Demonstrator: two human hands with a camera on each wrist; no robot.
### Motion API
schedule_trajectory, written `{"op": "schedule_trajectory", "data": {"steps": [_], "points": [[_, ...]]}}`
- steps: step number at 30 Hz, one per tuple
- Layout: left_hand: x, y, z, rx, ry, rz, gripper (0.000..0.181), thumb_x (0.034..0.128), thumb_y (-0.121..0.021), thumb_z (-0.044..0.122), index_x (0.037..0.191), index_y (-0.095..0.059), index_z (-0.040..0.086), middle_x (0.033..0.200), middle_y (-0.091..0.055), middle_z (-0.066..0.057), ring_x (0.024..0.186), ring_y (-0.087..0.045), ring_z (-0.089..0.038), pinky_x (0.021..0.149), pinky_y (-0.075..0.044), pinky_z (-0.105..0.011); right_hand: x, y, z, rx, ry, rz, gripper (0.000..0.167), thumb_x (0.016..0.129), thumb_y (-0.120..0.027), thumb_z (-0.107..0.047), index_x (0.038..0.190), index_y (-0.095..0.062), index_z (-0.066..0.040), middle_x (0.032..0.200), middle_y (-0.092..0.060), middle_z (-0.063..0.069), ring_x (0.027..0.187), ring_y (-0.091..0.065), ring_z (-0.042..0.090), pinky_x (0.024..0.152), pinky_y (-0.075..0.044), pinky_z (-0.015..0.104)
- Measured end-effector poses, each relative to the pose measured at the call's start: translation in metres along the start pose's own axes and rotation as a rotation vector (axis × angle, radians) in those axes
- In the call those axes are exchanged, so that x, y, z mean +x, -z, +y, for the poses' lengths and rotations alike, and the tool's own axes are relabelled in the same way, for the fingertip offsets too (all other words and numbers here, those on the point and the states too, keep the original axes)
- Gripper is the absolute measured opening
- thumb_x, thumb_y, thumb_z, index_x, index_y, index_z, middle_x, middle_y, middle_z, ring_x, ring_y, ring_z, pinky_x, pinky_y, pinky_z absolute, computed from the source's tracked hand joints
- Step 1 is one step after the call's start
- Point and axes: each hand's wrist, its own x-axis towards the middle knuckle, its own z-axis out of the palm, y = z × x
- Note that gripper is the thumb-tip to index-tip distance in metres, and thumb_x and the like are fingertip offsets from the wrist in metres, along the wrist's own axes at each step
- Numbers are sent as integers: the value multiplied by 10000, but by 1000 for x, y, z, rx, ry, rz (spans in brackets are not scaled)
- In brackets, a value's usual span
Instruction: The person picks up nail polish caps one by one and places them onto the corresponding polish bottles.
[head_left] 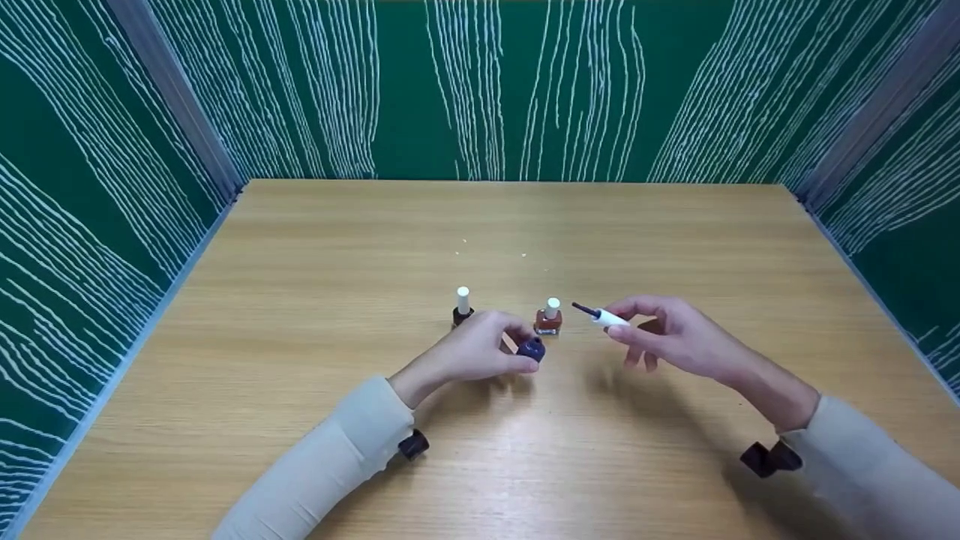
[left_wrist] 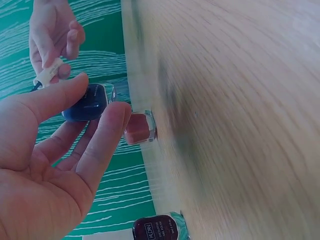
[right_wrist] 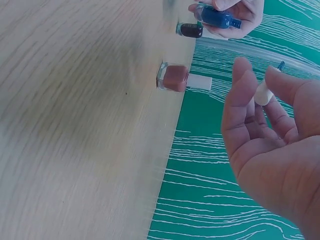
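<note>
Between thumb and fingers my left hand (head_left: 484, 346) holds a dark blue nail polish bottle (head_left: 532, 349), uncapped and raised off the table in the wrist views. My right hand (head_left: 675, 334) pinches the white nail polish cap (head_left: 611, 319), its dark brush pointing left toward the bottles. A reddish-brown nail polish bottle (head_left: 548, 322) with a white cap stands upright on the table, just beyond the blue one. Left of it, partly hidden behind my left hand, stands a very dark nail polish bottle (head_left: 463, 309), also white-capped; its label shows in the left wrist view.
The wooden table (head_left: 337, 247) reaches back to green walls (head_left: 405, 90) with white wavy lines. A few tiny pale specks (head_left: 523, 255) lie on it behind the bottles. Dark wrist devices (head_left: 771, 458) hang under both sleeves.
</note>
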Motion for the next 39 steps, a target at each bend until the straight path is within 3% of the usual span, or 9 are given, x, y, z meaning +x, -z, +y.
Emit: {"op": "schedule_trajectory", "data": {"steps": [4, 11, 16, 24, 33, 39], "points": [[-1, 1, 1, -14, 11, -6, 231, 868, -818, 130, 1077, -737, 76, 988, -704, 42, 918, -685, -184, 760, -553, -224, -1, 1, 0, 2, 4, 10, 375, 977, -697, -332, 1278, -653, -111, 1133, -618, 165, 764, -680, 433, 589, -562, 306], [-1, 1, 0, -5, 28, -10, 234, 873, -818, 160, 1083, -737, 98, 992, -699, 68, 922, -670, -163, 776, -547, -234, -2, 5, 3, 65, 64, -16, 375, 1015, -647, -265, 1354, -641, -107, 873, -713, 159, 647, -646, 336, 576, -541, 305], [-2, 1, -3, -3, 31, -2, 231, 869, -820, 160, 1079, -738, 108, 985, -693, 76, 947, -663, -182, 782, -543, -237, -2, 6, 4, 128, 48, -17, 384, 1004, -664, -246, 1352, -639, -85, 962, -700, 159, 654, -646, 249, 611, -550, 290], [-2, 2, -4, -12, 5, 0, 220, 865, -820, 149, 1065, -741, 102, 971, -695, 66, 918, -663, -163, 765, -546, -235, -2, 5, 0, 153, 42, 13, 343, 973, -710, -236, 1273, -656, -79, 971, -701, 184, 695, -661, 351, 621, -582, 326], [-1, 1, -4, -13, -15, 0, 209, 874, -813, 160, 1060, -739, 98, 973, -702, 67, 916, -668, -172, 754, -546, -241, 0, 2, -2, 195, 84, 31, 294, 986, -692, -206, 1225, -657, -39, 935, -668, 178, 652, -639, 297, 610, -571, 328], [-1, 2, -2, -4, -7, -10, 247, 876, -815, 172, 1095, -737, 91, 986, -708, 74, 914, -665, -159, 757, -545, -243, 2, -1, -3, 202, 91, 31, 279, 991, -686, -212, 1219, -669, -52, 942, -643, 184, 681, -585, 459, 608, -567, 339]]}}
